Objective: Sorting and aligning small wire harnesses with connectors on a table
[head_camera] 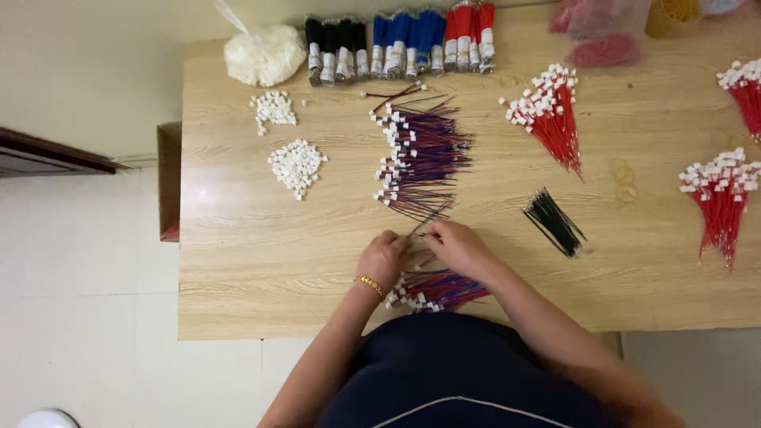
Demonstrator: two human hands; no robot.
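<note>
My left hand and my right hand meet near the front edge of the wooden table. Their fingers pinch thin wires between them; whether a white connector is there I cannot tell. Just below the hands lies a small bundle of red and blue wires with white connectors. Right behind the hands spreads a larger fan of red and blue wires with white connectors. A gold bracelet sits on my left wrist.
Two heaps of small white connectors lie left. Black wires lie right, red wire bundles beyond. At the back stand taped black, blue and red wire bundles, a white bag and plastic bags.
</note>
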